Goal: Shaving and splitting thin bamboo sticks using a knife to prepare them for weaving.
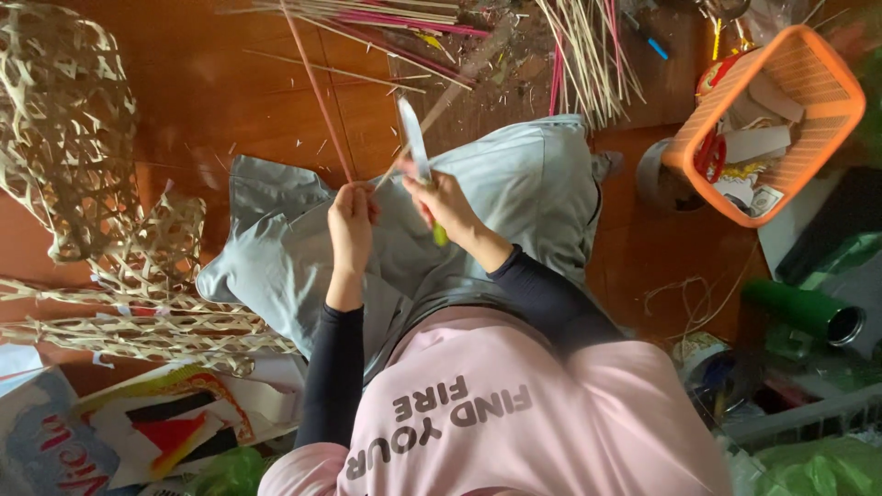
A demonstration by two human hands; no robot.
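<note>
A thin bamboo strip [317, 92] is pinched in the left hand [351, 225] while a knife [415, 147] is gripped by the right hand [446, 207]; shaving appears underway, many strips [579, 55] lying unworked on the floor [211, 83].

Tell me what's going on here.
A person sits on the wooden floor with a grey cloth over the lap. The left hand grips a thin reddish stick, while the right hand holds a knife against it. Woven bamboo frames and an orange basket lie nearby.
</note>
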